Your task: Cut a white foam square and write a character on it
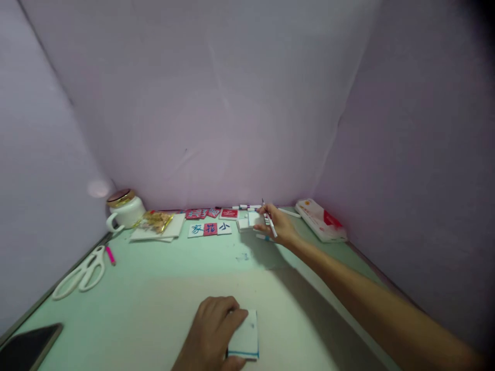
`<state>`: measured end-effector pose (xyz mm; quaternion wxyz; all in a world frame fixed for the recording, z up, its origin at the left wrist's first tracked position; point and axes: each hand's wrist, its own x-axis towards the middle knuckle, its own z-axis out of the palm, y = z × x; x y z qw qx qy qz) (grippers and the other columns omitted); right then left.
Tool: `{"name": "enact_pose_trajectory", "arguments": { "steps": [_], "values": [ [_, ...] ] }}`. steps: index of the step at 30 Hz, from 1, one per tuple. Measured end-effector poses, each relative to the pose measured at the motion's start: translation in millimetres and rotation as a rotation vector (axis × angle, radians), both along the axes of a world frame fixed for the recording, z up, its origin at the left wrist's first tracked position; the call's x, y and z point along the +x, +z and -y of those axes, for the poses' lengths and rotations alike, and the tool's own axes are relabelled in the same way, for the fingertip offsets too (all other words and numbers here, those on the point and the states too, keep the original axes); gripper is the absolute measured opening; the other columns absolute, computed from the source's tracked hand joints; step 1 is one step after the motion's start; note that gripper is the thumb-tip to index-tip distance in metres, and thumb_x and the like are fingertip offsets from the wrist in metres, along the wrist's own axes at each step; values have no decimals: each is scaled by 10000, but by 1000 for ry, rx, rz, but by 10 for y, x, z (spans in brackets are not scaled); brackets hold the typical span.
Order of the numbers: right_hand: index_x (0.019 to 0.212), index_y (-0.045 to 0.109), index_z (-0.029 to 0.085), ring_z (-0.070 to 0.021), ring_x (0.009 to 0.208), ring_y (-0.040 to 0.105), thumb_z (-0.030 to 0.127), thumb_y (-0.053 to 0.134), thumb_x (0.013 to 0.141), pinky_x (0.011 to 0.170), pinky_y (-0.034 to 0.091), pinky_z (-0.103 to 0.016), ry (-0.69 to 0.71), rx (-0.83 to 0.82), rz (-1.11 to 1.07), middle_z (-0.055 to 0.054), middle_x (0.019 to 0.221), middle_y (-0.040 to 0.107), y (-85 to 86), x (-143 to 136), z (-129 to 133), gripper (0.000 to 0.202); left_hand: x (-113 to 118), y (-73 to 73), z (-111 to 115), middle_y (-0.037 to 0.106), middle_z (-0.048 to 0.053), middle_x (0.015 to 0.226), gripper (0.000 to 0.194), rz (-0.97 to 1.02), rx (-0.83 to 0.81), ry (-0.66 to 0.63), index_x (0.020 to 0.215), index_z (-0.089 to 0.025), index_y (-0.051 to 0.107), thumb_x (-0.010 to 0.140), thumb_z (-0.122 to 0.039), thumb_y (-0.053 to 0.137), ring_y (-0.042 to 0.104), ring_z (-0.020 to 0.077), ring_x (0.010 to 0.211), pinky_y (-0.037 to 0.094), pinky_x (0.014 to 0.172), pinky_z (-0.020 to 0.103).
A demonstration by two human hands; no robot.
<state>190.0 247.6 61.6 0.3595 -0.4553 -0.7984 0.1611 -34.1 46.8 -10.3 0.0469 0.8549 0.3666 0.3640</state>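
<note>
Near the front of the table my left hand (216, 330) is closed on the left edge of a white square card (246, 335), which has a blue line along its near side and a small dark mark. At the back, my right hand (279, 224) carries a slim white pen (271, 222) with a dark pointed tip, slanting across its fingers. The same hand's fingertips are at a white card (255, 218) on top of a small stack (243, 225). Whether they lift that card I cannot tell. A pen with a blue part (264, 237) lies just below this hand.
Three cards with blue characters (210, 229) lie in a row, red cards (199, 214) behind them. At left are a lidded white mug (127, 210), a gold packet (154, 221), scissors (83, 273), a pink pen (110, 255) and a phone (29, 348). A white-red pack (320, 220) stands back right.
</note>
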Motion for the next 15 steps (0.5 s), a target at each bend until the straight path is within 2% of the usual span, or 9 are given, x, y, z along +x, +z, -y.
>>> {"name": "enact_pose_trajectory", "arguments": {
  "steps": [2, 5, 8, 10, 13, 15],
  "values": [
    [1192, 572, 169, -216, 969, 634, 302, 592, 928, 808, 537, -420, 39, -10, 62, -77, 1182, 608, -55, -130, -268, 296, 14, 81, -26, 620, 140, 1020, 408, -20, 6, 4, 1178, -217, 520, 928, -508, 381, 595, 276, 870, 472, 744, 415],
    [1192, 572, 167, -219, 971, 635, 301, 594, 926, 807, 538, -420, 115, -35, 135, -76, 1183, 608, -178, -208, -460, 298, 11, 201, -30, 623, 137, 999, 439, -46, -7, -6, 1154, -192, 530, 944, -528, 342, 593, 260, 850, 468, 740, 401],
    [1195, 570, 167, -218, 970, 635, 300, 594, 926, 804, 539, -420, 162, -72, 185, -78, 1185, 607, -284, -173, -515, 300, 6, 230, -20, 618, 146, 985, 464, -54, -32, -14, 1138, -173, 538, 948, -534, 317, 587, 262, 845, 468, 736, 409],
    [1197, 569, 168, -218, 974, 634, 299, 594, 927, 807, 538, -422, 177, -90, 202, -79, 1189, 605, -315, -132, -518, 301, 16, 217, -24, 616, 150, 995, 424, -47, -49, -18, 1137, -171, 541, 939, -505, 371, 586, 267, 857, 470, 742, 416],
    [1196, 570, 169, -219, 976, 633, 298, 593, 927, 810, 538, -422, 192, -104, 206, -79, 1191, 605, -301, -124, -499, 299, 55, 207, -42, 613, 146, 1003, 324, -26, -64, -23, 1117, -166, 548, 862, -364, 526, 581, 273, 869, 470, 746, 421],
    [1197, 569, 169, -217, 972, 635, 297, 593, 928, 806, 539, -420, 192, -114, 190, -79, 1189, 605, -263, -165, -476, 300, 83, 232, -48, 612, 140, 994, 330, -13, -70, -21, 1086, -161, 558, 771, -257, 587, 574, 273, 862, 471, 741, 423]
  ]
}}
